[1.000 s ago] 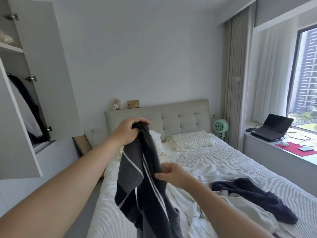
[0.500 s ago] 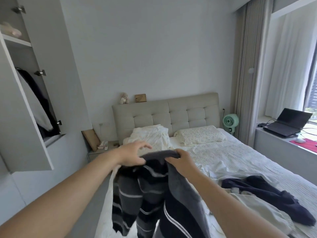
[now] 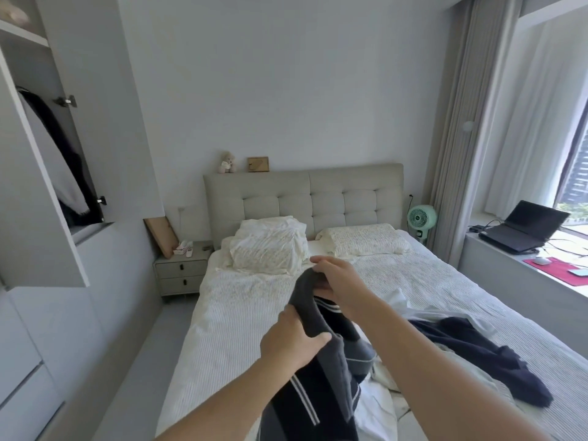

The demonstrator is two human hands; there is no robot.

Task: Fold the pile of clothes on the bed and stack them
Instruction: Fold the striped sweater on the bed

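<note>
Both hands (image 3: 296, 340) grip striped garment (image 3: 321, 386), its lower part cut off

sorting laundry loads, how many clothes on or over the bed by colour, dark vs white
Dark: 2 (the striped dark garment held up by the left hand and right hand; the navy garment lying on the bed)
White: at least 1 (the crumpled white clothing; how many pieces it holds cannot be told)
Total: at least 3
</note>
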